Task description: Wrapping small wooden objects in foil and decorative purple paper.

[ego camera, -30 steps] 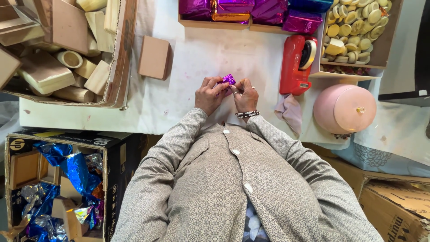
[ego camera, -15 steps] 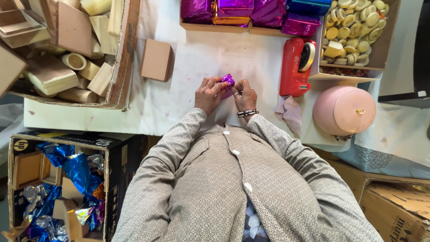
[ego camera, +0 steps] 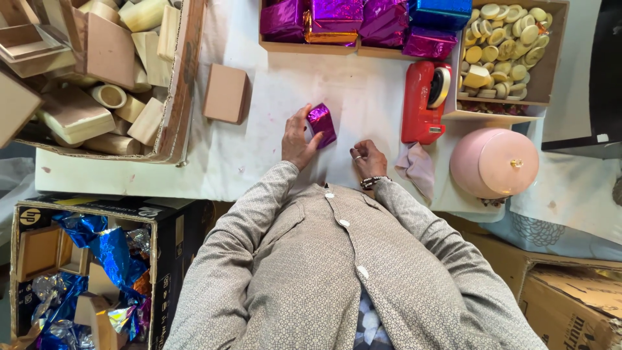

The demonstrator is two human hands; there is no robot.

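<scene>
My left hand [ego camera: 297, 138] holds a small block wrapped in shiny purple foil [ego camera: 321, 124], tilted on the white tabletop [ego camera: 363, 97]. My right hand [ego camera: 368, 157] rests on the table to the right of it, fingers curled with nothing in them, a ring and beaded bracelet on it. A plain brown wooden block [ego camera: 226, 94] lies to the left of my left hand.
A red tape dispenser [ego camera: 424, 100] stands right of the hands, a pink cloth [ego camera: 418, 167] and a pink lidded pot [ego camera: 494, 162] beside it. Foil-wrapped blocks [ego camera: 337, 19] fill a tray behind. Cardboard boxes hold wooden pieces [ego camera: 91, 71], round discs [ego camera: 508, 39] and foil scraps [ego camera: 97, 272].
Both hands were together on the purple block. Now my right hand has let go and dropped to the table, while my left hand has carried the block away from me.
</scene>
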